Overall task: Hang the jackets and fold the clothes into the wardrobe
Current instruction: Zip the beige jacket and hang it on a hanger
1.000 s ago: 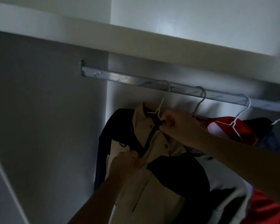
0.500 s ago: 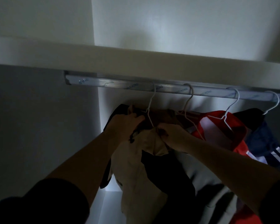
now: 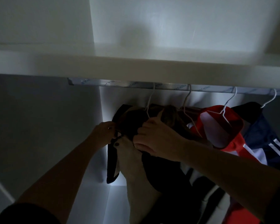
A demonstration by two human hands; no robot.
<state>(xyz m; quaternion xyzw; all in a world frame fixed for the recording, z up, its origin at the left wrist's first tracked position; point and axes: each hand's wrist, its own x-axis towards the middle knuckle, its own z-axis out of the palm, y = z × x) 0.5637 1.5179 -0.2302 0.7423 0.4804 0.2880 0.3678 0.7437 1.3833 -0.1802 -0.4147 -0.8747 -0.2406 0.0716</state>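
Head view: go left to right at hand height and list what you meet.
Left hand → right hand → red jacket → navy striped jacket. The tan and black jacket that both hands grip overlaps them, so it is left out.

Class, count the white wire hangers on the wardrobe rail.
4 hangers, left to right: one carrying the tan-and-black jacket, one beside it, one in the red garment, one far right. Others may lie beyond the frame.
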